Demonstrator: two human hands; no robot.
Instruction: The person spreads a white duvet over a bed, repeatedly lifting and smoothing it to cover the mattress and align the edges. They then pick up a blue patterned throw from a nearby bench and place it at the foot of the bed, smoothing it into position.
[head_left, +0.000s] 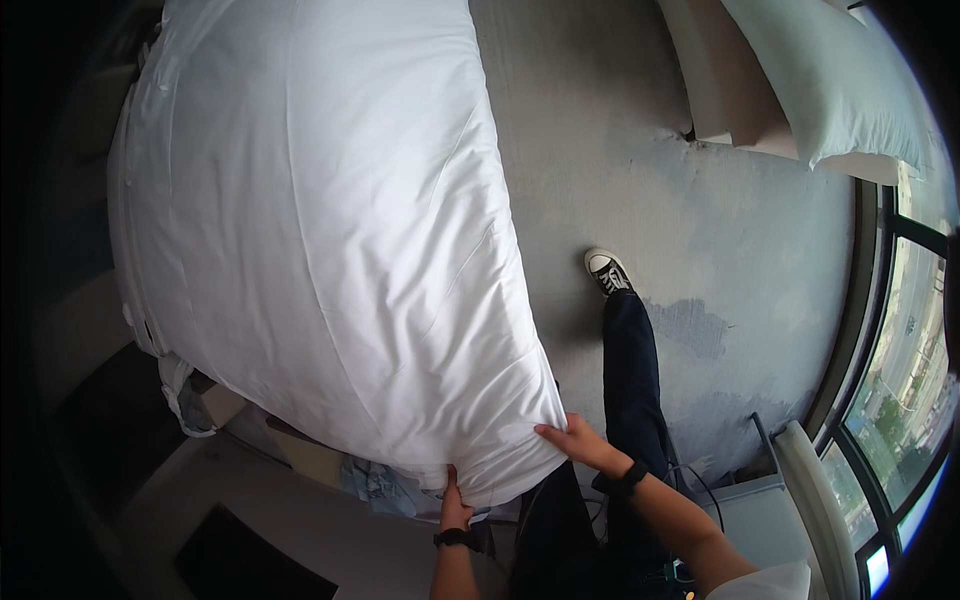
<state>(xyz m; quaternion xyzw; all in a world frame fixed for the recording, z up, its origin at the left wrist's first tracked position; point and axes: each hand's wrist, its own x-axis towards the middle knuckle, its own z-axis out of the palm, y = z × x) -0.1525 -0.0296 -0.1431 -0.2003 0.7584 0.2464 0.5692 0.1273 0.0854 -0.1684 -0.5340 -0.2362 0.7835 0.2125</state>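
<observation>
A white quilt spreads over a bed-like surface and fills the left and middle of the head view. My left hand grips its near edge, thumb on top and fingers hidden beneath. At the near right corner, my right hand pinches the quilt's side edge, with the thumb above the cloth. Between the two hands the fabric is bunched into folds. Long creases run along the rest of the quilt. Both wrists wear dark bands.
My leg and sneaker stand on the grey floor right of the quilt. A pale pillow lies at the upper right. Windows line the right side. A grey box-like piece with cables sits near my right elbow. Boxes show under the quilt's near edge.
</observation>
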